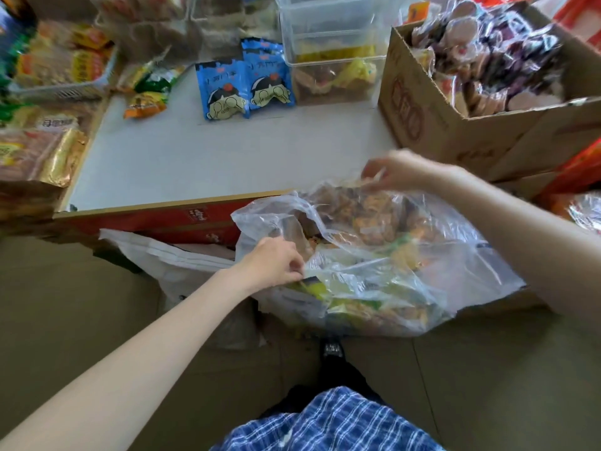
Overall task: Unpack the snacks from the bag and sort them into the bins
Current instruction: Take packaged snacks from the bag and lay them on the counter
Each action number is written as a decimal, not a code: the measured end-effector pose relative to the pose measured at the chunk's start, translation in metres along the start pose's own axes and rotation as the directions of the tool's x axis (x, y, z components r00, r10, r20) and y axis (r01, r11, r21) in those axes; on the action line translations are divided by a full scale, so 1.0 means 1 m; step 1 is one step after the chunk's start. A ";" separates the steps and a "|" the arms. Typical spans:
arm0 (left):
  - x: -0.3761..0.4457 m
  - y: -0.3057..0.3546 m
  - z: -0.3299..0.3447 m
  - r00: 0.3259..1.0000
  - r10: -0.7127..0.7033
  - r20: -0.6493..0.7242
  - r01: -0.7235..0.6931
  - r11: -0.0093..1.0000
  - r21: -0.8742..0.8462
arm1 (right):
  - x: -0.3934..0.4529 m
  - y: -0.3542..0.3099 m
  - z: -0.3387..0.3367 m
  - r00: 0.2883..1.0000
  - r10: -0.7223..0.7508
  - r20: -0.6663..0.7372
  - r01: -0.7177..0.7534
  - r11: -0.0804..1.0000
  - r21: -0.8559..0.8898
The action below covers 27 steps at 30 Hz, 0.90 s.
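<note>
A large clear plastic bag (374,262), crumpled and stuffed with orange, yellow and green snack packets, is held open between both hands: its near edge is pinched by the left hand (276,265), its far edge by the right hand (396,170). Clear bins (331,53) holding snacks are stacked well beyond the right hand.

The middle of the white surface (208,157) lies bare, open to a reach from the near edge. Around it stand two blue snack packets (244,79) and stacked clear bins (331,60) at the back, a cardboard box (455,131) on the right, and a white basket (61,86) and loose packets on the left. The clear plastic bag (374,255) bulges across the near right edge.
</note>
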<state>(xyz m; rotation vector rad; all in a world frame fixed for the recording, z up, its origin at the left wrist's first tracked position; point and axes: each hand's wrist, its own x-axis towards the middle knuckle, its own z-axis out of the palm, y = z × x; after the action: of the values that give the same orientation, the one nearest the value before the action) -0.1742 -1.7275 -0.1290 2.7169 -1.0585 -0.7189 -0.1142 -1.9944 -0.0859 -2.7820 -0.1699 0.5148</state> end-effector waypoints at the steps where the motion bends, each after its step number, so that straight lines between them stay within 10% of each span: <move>1: -0.004 0.000 0.000 1.000 -0.002 0.010 0.003 0.998 -0.069 | -0.006 -0.007 0.027 0.992 0.010 0.126 0.002 0.995 -0.097; 7: -0.019 -0.003 -0.009 0.987 -0.032 0.155 0.074 0.958 -0.277 | -0.025 0.010 0.096 0.999 0.018 0.028 0.002 0.806 -0.592; 13: 0.001 0.011 -0.026 0.995 -0.029 0.100 0.054 0.964 -0.261 | 0.019 0.038 -0.021 0.840 0.341 -0.423 -0.230 0.928 0.292; 16: 0.017 0.026 -0.036 0.991 0.018 0.131 -0.004 0.994 -0.110 | 0.013 0.047 -0.053 0.840 0.386 -0.381 -0.180 0.861 0.476; 20: 0.039 0.033 -0.052 0.949 0.003 -0.315 -0.034 0.995 -0.093 | -0.009 0.034 -0.056 0.955 0.262 -0.139 -0.069 0.651 0.756; 22: 0.048 0.035 -0.054 0.985 0.038 -0.171 -0.068 0.983 -0.171 | -0.019 0.033 -0.042 0.968 0.248 -0.032 -0.159 0.709 0.687; 25: 0.047 0.039 -0.036 0.961 0.053 0.272 -0.042 0.998 -0.047 | -0.025 0.057 -0.043 0.748 0.491 -0.445 -0.334 0.859 0.387; 27: 0.043 0.038 -0.027 0.970 0.058 0.237 -0.049 0.998 -0.044 | -0.036 0.067 -0.061 0.532 0.581 -0.615 -0.362 0.813 0.455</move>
<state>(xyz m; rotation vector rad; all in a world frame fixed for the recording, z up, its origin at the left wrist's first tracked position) -0.1570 -1.7857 -0.1108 2.6069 -1.1480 -1.0657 -0.1215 -2.0805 -0.0408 -2.4774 0.8189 -0.4989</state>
